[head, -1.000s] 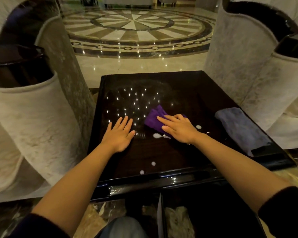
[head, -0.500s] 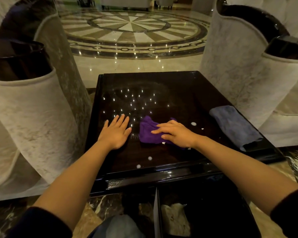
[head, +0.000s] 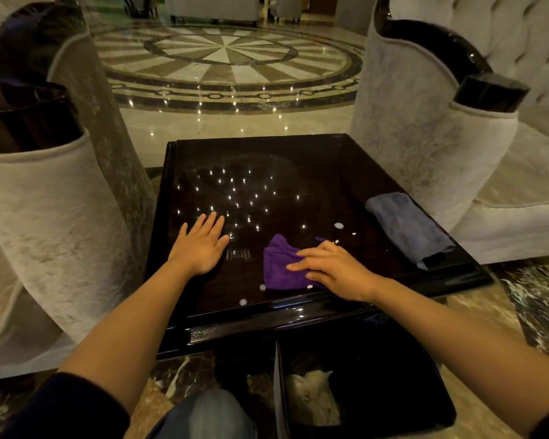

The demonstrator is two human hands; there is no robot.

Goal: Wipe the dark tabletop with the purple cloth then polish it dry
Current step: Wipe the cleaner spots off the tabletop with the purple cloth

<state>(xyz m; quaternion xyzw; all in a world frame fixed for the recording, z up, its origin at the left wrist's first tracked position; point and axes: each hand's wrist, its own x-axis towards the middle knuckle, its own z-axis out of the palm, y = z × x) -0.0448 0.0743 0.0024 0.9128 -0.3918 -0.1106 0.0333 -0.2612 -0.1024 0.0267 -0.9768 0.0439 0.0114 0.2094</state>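
The dark glossy tabletop [head: 314,166] lies in front of me between two armchairs. A crumpled purple cloth [head: 278,264] rests on its near middle, and my right hand [head: 336,269] presses flat on the cloth's right part, fingers pointing left. My left hand [head: 200,245] lies palm down on the bare tabletop to the left of the cloth, fingers spread and holding nothing. Small white foam spots [head: 339,225] dot the surface beyond the cloth, and others [head: 243,301] sit near the front edge.
A folded grey-blue cloth [head: 406,226] lies along the table's right edge. Pale upholstered armchairs stand close at the left [head: 45,217] and right [head: 425,153]. A black bin [head: 377,375] with white waste sits on the floor below the table's front edge.
My right hand has drawn the purple cloth toward me, from the table's middle to near its front edge, wiping over some foam spots. My left hand has stayed flat in place.
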